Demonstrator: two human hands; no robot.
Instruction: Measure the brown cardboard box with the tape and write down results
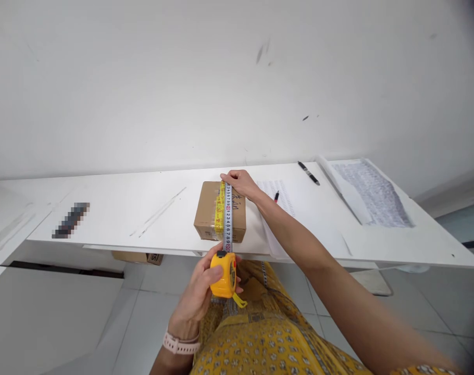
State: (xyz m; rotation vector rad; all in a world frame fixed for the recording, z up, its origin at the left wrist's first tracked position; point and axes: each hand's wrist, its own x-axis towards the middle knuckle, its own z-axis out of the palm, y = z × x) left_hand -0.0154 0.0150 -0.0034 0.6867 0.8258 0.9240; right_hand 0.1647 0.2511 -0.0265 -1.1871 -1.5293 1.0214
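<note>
A small brown cardboard box [207, 208] sits on the white shelf, with yellow printed tape [219, 213] along its top and dark handwriting on its right side. Across the box runs the pale blade [228, 219] of a tape measure [221, 275], from its far edge past its near edge. My left hand [198, 291] is closed round the yellow case, just in front of the shelf edge. At the box's far edge, my right hand [240, 182] pinches the blade's end, which its fingers partly hide.
Right of the box lie printed sheets [287, 203] with a red-and-black pen [276, 197] on them. Farther right are a black pen [309, 173] and a handwritten page [370, 190]. A blurred-out dark object [71, 220] lies at left. Below the shelf stands another cardboard box [137, 257].
</note>
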